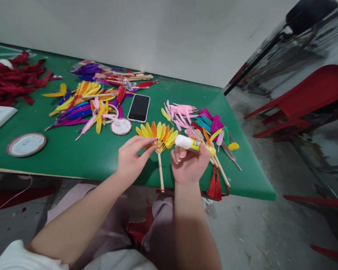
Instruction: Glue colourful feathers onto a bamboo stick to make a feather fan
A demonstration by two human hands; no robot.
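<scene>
My left hand pinches the base of a small feather fan, where its yellow and orange feathers meet the stick. The fan's pale wooden handle points down toward the table's front edge. In my right hand is a glue stick, yellow with a white end that points left toward the fan. The fingers are curled around it. Just right of that hand lie wooden sticks with red tassels hanging over the edge. Pink feathers are spread behind the fan.
A phone lies on the green table beside a round lid. Colourful feather bundles are heaped at the back left, with dark red cloth strips farther left. Another round lid sits nearer. A red chair stands at right.
</scene>
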